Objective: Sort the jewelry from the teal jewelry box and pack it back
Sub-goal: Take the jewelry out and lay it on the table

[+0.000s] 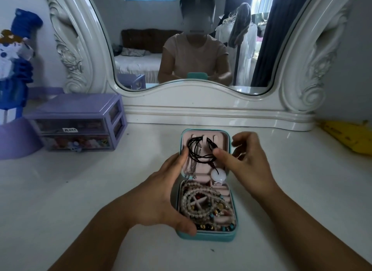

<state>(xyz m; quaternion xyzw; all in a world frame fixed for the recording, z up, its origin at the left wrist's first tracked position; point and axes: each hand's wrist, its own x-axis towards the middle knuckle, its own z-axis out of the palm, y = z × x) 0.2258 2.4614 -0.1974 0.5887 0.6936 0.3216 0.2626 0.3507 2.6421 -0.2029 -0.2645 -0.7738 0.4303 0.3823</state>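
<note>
Your left hand (159, 198) wraps the left side of the open teal box (205, 235) on the white surface (80, 200). Your right hand (247, 162) seems to pinch the black cord (196, 151) hanging in the lid.

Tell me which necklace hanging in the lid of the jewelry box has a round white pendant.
The black cord necklace, pinched by the right hand; its white disc pendant hangs at the hinge. The silver chains beside it show none.
</note>
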